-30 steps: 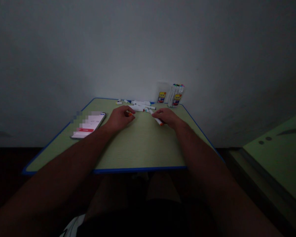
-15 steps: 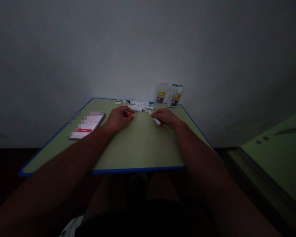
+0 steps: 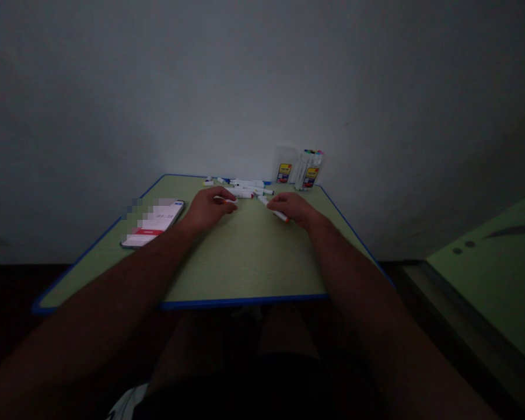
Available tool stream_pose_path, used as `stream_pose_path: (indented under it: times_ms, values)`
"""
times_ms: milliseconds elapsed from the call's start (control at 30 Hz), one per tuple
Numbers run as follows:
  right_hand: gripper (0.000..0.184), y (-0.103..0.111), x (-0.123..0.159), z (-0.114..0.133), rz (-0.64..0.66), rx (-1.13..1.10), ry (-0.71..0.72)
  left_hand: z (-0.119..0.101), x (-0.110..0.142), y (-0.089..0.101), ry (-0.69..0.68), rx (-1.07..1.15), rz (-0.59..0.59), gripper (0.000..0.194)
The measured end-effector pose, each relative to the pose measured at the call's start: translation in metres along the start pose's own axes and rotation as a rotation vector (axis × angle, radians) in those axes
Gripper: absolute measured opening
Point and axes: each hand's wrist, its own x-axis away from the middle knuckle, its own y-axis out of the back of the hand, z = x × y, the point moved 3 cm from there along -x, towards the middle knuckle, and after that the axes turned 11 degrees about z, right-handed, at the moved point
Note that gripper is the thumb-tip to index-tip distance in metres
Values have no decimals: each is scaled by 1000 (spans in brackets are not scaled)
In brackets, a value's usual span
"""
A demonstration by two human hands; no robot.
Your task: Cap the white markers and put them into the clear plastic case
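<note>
My right hand is closed around a white marker with an orange end. The marker slants, its dark, narrow tip pointing away to the upper left and the orange end towards me. Between the thumb and fingers of my left hand is a small white marker cap with a bit of orange. A gap of bare tabletop separates the two hands. Just beyond them lies a loose pile of white markers, partly hidden behind my left fingers.
A clear plastic case and a second case filled with markers stand at the back right. Small white caps lie at the back left. A phone rests on the left of the blue-edged table, against a wall.
The cap in my left fingers has turned, so its white side now shows where orange showed before. The marker in my right hand has tilted slightly, its tip shifting left.
</note>
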Motion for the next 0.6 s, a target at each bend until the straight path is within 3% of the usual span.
stream_pose_path:
  times_ms: [167, 367, 600]
  values:
    - [16, 1, 0, 0, 18, -1, 39, 1, 0, 2, 54, 116, -35, 17]
    - [7, -4, 3, 4, 121, -106, 79, 5, -2, 8, 56, 49, -77, 16]
    - [8, -5, 5, 6, 149, -81, 115, 6, -2, 7, 49, -34, -14, 20]
